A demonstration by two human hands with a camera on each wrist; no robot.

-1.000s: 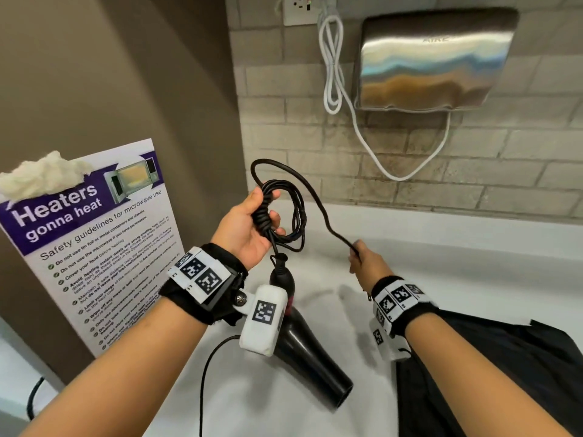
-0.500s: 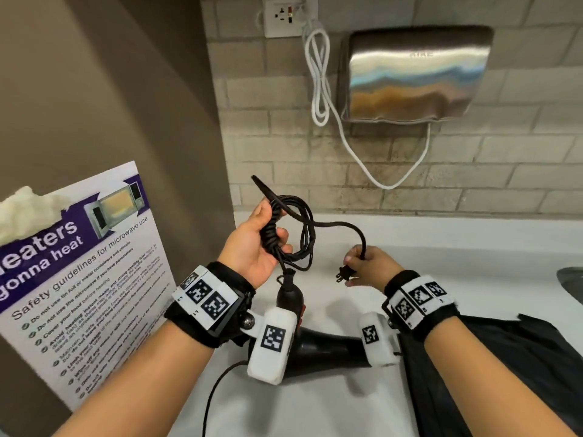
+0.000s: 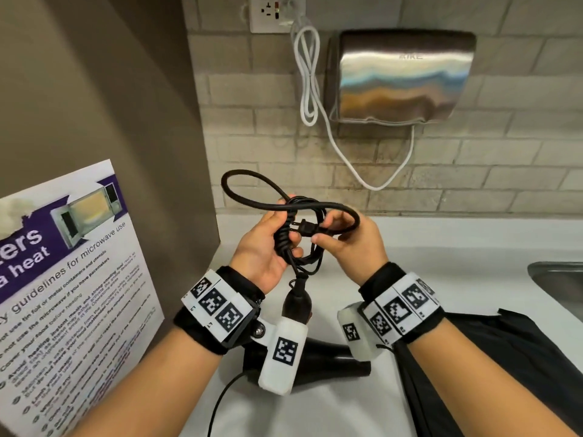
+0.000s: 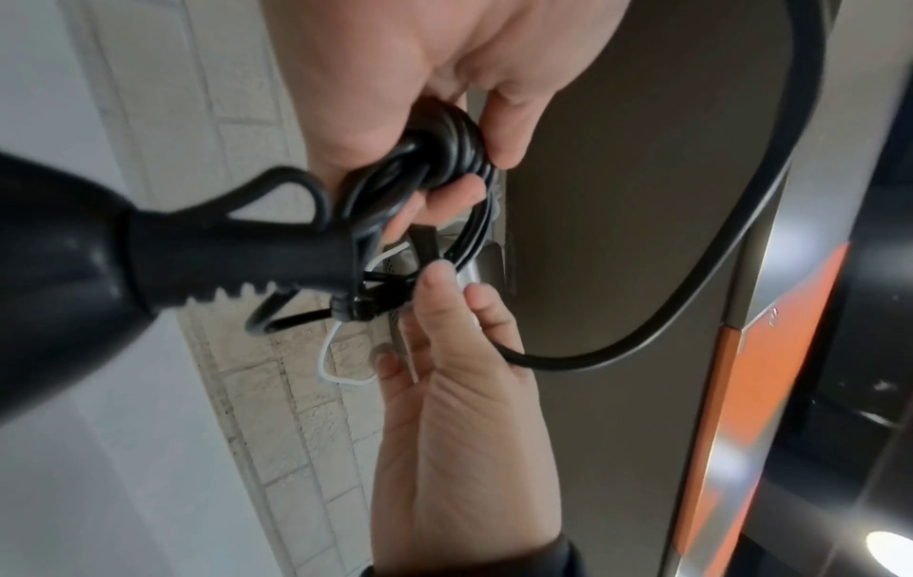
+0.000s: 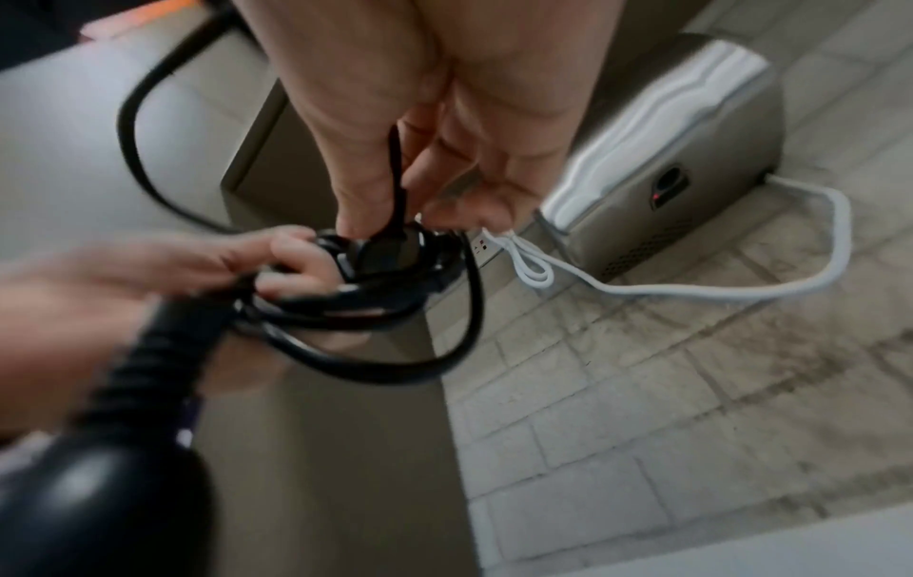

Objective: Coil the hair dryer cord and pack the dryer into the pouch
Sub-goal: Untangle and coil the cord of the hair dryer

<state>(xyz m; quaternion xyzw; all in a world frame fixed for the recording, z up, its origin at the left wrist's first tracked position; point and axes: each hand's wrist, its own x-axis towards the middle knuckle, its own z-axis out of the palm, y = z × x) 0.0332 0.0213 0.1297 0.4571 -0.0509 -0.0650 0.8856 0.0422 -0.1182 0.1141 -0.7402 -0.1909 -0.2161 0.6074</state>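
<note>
The left hand (image 3: 262,247) is curled round the bundled coils of the black cord (image 3: 296,244), its fingers closed on the wrapped part. The right hand (image 3: 353,244) pinches the two-pin plug (image 3: 305,228) between thumb and fingertips, holding it against the bundle, with the plug's prongs pointing toward the left hand. Two loose loops of the cord stand out of the grip: one arcs up and to the left (image 3: 249,181), the other curves round the right hand (image 3: 351,216). From the bundle a short run of cord drops to the one black hair dryer (image 3: 318,354), whose handle rises toward the hands; whether its body touches the white worktop (image 3: 315,414) below cannot be told. One black pouch (image 3: 504,373) lies on the worktop to the right, near the dryer. A steel sink (image 3: 558,285) edge shows at far right. On the brick wall hang one steel hand dryer (image 3: 400,77), one socket (image 3: 271,12) and one white cable (image 3: 309,77) looped between them. One microwave safety poster (image 3: 69,279) leans at left.
</note>
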